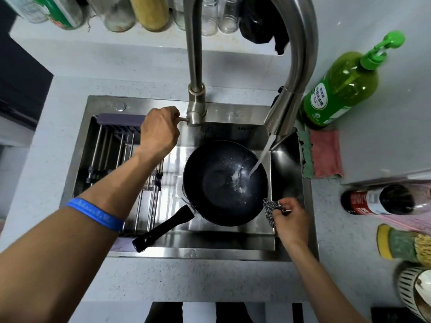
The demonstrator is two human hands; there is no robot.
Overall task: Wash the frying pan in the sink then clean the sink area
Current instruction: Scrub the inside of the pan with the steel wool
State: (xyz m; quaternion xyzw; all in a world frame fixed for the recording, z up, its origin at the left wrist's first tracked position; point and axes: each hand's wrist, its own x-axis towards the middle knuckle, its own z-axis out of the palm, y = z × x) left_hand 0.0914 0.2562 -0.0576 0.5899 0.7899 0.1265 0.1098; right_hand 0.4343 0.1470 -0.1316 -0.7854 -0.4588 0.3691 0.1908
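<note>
A black frying pan [217,183] sits in the steel sink [149,252], its black handle [163,227] pointing to the lower left. Water streams from the faucet spout [282,117] into the pan's right side. My left hand [158,131] is closed around the small faucet lever [183,119] at the tap's base. At the pan's lower right rim, my right hand [289,220] grips a steel wool scrubber [270,209].
A metal drain rack [116,155] spans the sink's left part. On the right counter are a green soap pump bottle [340,89], a pink and green cloth [323,153], a dark sauce bottle [382,199] and jars. Bottles line the back ledge.
</note>
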